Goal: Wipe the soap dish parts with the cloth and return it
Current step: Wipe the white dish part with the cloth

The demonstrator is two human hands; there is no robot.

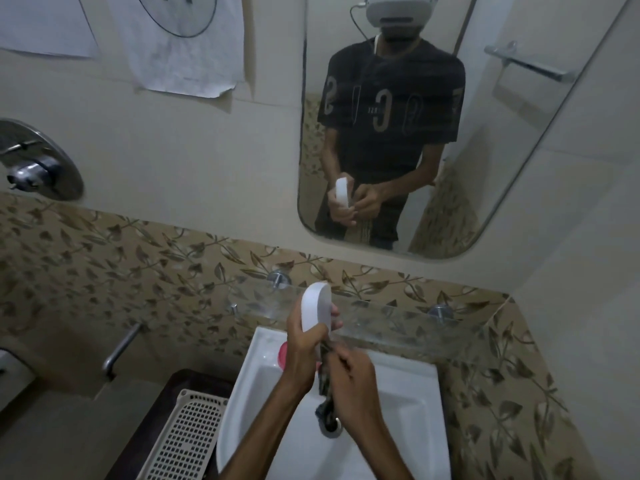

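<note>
Over the sink (398, 403), your left hand (304, 351) grips the dish (317, 311) upright, long axis vertical. Your right hand (353, 372), just right of it, pinches the cloth (325, 386) against its lower end.

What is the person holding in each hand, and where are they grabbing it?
The left hand grips the white soap dish by its lower end. The right hand holds the dark cloth near its top; the rest hangs down.

I count two hands: my left hand (304, 351) and my right hand (353, 370). One white soap dish part (316, 308), one dark cloth (325, 382), one pink item (283, 355) on the sink's back rim. One sink (398, 427), one glass shelf (398, 323), one mirror (519, 150), one perforated basket (187, 438), two paper sheets (187, 57).
</note>
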